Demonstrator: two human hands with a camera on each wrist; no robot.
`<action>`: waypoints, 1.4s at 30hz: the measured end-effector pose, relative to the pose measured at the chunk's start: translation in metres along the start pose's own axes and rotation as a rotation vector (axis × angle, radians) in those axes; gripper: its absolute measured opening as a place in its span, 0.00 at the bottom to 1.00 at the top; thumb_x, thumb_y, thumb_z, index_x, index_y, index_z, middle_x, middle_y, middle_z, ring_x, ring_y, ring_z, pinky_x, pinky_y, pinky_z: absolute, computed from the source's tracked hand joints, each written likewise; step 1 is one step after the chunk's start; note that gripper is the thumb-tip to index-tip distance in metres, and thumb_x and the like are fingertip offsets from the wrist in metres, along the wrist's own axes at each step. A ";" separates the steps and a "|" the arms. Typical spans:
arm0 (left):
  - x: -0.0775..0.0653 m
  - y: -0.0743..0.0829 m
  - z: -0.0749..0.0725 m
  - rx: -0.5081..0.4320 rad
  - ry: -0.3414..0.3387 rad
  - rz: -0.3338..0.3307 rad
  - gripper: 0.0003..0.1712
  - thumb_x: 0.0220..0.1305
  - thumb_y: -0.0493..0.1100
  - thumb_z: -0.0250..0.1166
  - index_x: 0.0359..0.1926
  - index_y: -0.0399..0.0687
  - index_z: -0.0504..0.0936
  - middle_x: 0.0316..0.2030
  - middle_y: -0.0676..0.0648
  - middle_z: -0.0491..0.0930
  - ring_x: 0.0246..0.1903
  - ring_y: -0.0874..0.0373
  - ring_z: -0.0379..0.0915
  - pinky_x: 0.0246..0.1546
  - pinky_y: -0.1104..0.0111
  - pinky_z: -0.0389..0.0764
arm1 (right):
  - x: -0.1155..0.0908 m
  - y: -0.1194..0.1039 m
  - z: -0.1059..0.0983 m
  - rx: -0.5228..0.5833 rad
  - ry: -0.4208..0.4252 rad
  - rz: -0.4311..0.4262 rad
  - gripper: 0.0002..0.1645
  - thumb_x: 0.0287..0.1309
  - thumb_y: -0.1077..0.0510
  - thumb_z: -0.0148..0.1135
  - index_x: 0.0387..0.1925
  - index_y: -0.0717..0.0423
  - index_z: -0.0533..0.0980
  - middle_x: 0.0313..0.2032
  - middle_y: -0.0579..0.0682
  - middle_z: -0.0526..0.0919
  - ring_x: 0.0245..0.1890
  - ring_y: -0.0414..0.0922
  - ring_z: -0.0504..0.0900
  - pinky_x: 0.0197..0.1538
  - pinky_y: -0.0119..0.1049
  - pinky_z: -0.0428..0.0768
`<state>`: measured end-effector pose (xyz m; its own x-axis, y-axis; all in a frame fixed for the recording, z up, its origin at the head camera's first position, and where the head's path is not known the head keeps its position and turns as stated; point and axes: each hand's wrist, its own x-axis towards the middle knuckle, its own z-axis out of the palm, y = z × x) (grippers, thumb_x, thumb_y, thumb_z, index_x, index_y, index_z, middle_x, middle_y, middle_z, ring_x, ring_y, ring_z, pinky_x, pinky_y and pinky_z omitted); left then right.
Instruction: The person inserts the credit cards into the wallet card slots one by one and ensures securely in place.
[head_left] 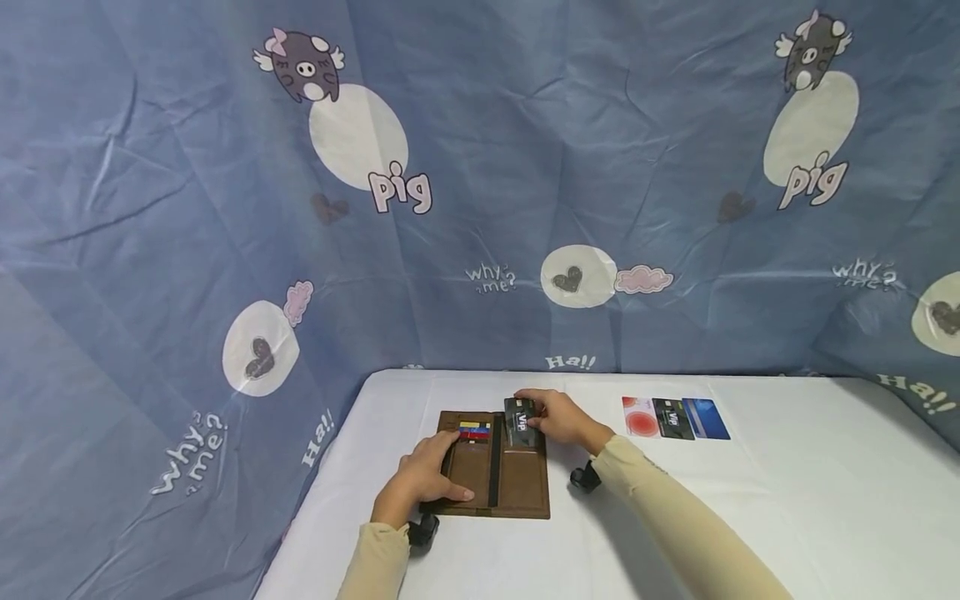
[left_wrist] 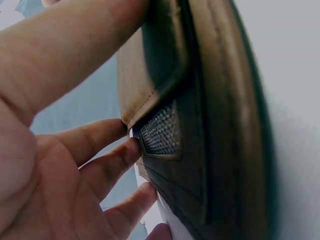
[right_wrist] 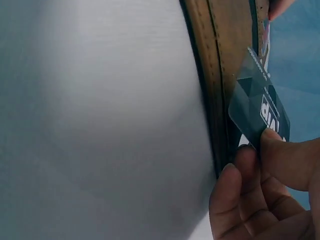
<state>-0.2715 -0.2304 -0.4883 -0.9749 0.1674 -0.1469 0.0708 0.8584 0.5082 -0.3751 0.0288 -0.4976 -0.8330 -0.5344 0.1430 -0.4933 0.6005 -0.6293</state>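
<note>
A brown wallet [head_left: 522, 492] lies unfolded on the white table, a dark band running down its middle. Several colourful cards [head_left: 474, 432] show in the slots of its left half. My left hand [head_left: 423, 471] rests on that half, thumb over the lower panel and fingers spread along the left side; in the left wrist view its fingertips touch the wallet's edge. My right hand [head_left: 558, 417] pinches a black VIP card [right_wrist: 257, 100] between thumb and fingers. In the head view this card stands over the top of the right half, its lower end at the pocket there.
To the right of the wallet lie three cards in a row: a red and white card [head_left: 641, 418], another black VIP card [head_left: 673, 419] and a blue card [head_left: 707, 418]. A blue printed cloth [head_left: 480, 208] hangs behind the white table [head_left: 795, 492].
</note>
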 end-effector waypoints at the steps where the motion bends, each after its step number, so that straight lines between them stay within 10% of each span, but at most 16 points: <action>1: 0.000 0.000 0.001 -0.001 0.000 0.000 0.58 0.41 0.53 0.83 0.72 0.45 0.64 0.71 0.40 0.63 0.70 0.39 0.56 0.63 0.37 0.61 | 0.000 0.000 0.001 0.003 -0.006 0.000 0.31 0.56 0.69 0.66 0.62 0.58 0.74 0.24 0.48 0.76 0.23 0.38 0.70 0.28 0.30 0.69; 22: -0.002 -0.001 0.000 0.001 0.007 -0.002 0.59 0.40 0.53 0.83 0.72 0.45 0.64 0.72 0.39 0.62 0.71 0.38 0.56 0.64 0.36 0.60 | -0.008 -0.003 0.011 0.129 0.067 0.156 0.28 0.51 0.68 0.71 0.57 0.58 0.76 0.32 0.52 0.80 0.28 0.42 0.73 0.32 0.34 0.71; 42: 0.000 -0.002 0.001 -0.010 0.019 0.000 0.59 0.39 0.52 0.83 0.71 0.44 0.65 0.71 0.39 0.63 0.70 0.38 0.57 0.64 0.36 0.59 | -0.015 -0.001 0.009 0.138 0.004 0.092 0.22 0.45 0.71 0.73 0.46 0.65 0.79 0.39 0.55 0.83 0.35 0.42 0.75 0.40 0.30 0.76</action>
<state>-0.2716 -0.2318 -0.4901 -0.9788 0.1578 -0.1305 0.0686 0.8532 0.5170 -0.3597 0.0310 -0.5061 -0.8740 -0.4787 0.0831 -0.3764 0.5590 -0.7388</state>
